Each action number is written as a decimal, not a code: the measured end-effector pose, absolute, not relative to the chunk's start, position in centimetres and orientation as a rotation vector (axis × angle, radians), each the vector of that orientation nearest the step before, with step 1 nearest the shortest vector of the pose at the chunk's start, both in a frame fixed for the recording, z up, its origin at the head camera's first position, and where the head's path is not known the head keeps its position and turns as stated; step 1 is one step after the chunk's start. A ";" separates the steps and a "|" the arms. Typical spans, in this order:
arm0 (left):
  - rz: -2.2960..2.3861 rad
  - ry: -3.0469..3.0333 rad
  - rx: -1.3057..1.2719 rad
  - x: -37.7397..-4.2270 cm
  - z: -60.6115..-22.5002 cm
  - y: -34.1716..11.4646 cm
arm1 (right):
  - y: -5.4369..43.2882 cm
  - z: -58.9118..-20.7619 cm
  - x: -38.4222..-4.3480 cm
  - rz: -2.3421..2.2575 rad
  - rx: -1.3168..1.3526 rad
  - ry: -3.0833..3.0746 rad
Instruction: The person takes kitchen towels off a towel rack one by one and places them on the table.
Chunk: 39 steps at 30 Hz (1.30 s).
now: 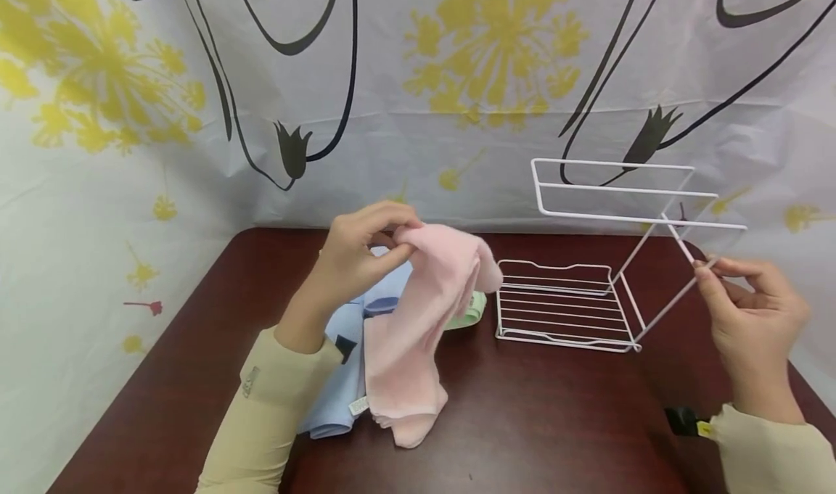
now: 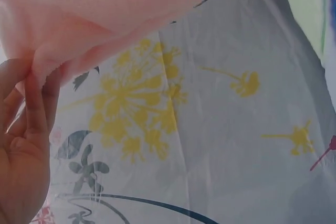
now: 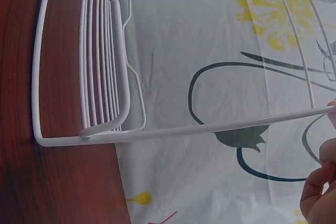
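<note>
A pink cloth (image 1: 431,298) hangs from my left hand (image 1: 355,254), whose thumb and fingers pinch its upper edge. Its lower end lies on the table over a folded blue cloth (image 1: 336,378). In the left wrist view, the same pink cloth (image 2: 79,19) spans the top, with the fingertips at its edge. At the right stands a white wire rack (image 1: 562,338) with a low slatted shelf and raised upper bars. My right hand (image 1: 751,305) pinches a slanting side wire of this rack. The right wrist view shows the rack's frame (image 3: 173,134) running to the fingers at the right edge.
A green cloth (image 1: 472,311) shows partly behind the pink one. Everything stands on a dark red-brown table (image 1: 522,421). A white sheet printed with yellow flowers (image 1: 496,44) hangs behind and at the sides.
</note>
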<state>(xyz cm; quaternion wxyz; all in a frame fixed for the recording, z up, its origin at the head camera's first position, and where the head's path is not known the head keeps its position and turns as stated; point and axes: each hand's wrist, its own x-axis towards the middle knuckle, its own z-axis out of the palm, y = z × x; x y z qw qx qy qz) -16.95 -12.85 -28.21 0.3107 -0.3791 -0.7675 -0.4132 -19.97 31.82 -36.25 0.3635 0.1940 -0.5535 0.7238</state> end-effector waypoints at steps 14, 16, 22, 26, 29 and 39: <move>-1.197 -2.268 -0.977 -14.9 -29.5 -11.0 | 32.0 -36.6 -19.9 1.869 0.480 -1.434; -1.245 -2.304 -0.973 -14.4 -29.5 -10.6 | 32.1 -36.7 -19.8 1.898 0.483 -1.411; -1.408 -2.361 -0.987 -13.0 -29.4 -9.6 | 32.1 -36.5 -20.0 1.877 0.468 -1.421; -1.603 -2.446 -0.846 -12.2 -29.7 -9.0 | 31.9 -36.3 -20.1 1.889 0.474 -1.415; -1.705 -2.514 -0.667 -12.0 -30.1 -8.7 | 31.9 -36.3 -20.0 1.912 0.469 -1.392; -1.490 -2.791 -0.441 -16.2 -33.9 -9.3 | 31.5 -36.3 -20.4 1.917 0.484 -1.360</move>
